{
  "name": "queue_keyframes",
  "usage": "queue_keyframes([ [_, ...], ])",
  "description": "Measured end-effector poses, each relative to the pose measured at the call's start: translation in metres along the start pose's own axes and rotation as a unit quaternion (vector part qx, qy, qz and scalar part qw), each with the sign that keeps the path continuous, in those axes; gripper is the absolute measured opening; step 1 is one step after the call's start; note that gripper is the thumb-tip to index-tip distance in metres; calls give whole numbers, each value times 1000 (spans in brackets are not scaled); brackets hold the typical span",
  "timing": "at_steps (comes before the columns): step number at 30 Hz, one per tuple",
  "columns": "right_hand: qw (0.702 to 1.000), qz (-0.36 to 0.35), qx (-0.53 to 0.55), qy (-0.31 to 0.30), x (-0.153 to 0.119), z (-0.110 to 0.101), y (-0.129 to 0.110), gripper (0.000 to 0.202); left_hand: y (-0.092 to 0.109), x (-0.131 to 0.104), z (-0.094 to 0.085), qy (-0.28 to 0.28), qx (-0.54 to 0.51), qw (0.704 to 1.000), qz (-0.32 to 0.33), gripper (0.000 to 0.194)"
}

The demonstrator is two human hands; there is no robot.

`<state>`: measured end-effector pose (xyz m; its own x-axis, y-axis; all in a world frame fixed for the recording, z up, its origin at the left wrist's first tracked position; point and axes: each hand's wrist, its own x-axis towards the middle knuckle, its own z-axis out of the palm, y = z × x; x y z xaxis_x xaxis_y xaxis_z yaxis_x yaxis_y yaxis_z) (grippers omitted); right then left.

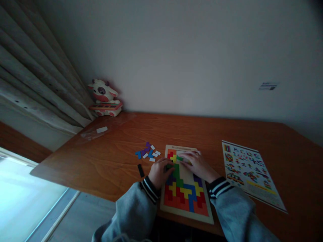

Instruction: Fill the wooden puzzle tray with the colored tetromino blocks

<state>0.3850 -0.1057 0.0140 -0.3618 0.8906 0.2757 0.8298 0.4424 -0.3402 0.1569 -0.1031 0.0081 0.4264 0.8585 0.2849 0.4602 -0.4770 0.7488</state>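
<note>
A wooden puzzle board [186, 214] lies on the table, with red, yellow, blue, green and purple block pieces in its lower part and a few at its top. My left hand [160, 172] is over the board's left side, fingers curled in by the green pieces [176, 170]; what they hold, if anything, is too small to name. Over the upper right of the board is my right hand [195, 164], its fingers reaching left to a green piece [179, 158] near the top.
Left of the board are loose purple, blue and white pieces [150, 154] and a black piece [140, 170]. A printed pattern sheet [252, 171] lies to the right. A cow toy [106, 97] and clear plastic wrap [94, 133] are at the back left.
</note>
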Motion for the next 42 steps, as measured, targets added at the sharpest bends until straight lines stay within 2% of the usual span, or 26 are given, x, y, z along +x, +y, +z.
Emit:
queue_keyframes([
  [5, 1000, -9, 17, 13, 15, 1, 15, 25, -9, 42, -14, -35, 57, 996, 60, 17],
  [10, 998, -2, 51, 44, 19, 11, 19, 30, -24, 74, -6, -20, 73, 994, 80, 20],
  [13, 995, 9, 77, 64, 20, 19, 19, 35, -33, 75, 3, 0, 65, 994, 93, 25],
  [17, 991, 21, 110, 72, 21, 25, 21, 33, -39, 71, 9, -9, 64, 991, 113, 18],
  [22, 976, 38, 191, 93, 17, 18, 16, 30, -35, 72, 8, -3, 35, 990, 134, 20],
  [27, 923, 136, 345, 104, 12, 12, 0, 30, -27, 71, 6, 1, -28, 979, 202, 22],
  [30, 893, 157, 411, 97, 12, 14, -4, 31, -24, 71, 5, 0, -37, 973, 230, 25],
  [32, 887, 164, 419, 107, 12, 16, -2, 28, -23, 71, 4, -8, -16, 975, 224, 30],
  [36, 927, 159, 318, 118, 9, 18, 6, 24, -26, 72, 1, -40, 68, 977, 198, 25],
  [39, 949, 147, 263, 97, 7, 19, 4, 19, -30, 71, 1, -58, 96, 975, 194, 43],
  [42, 968, 128, 198, 83, 7, 20, -2, 13, -33, 68, 2, -80, 111, 970, 200, 51],
])
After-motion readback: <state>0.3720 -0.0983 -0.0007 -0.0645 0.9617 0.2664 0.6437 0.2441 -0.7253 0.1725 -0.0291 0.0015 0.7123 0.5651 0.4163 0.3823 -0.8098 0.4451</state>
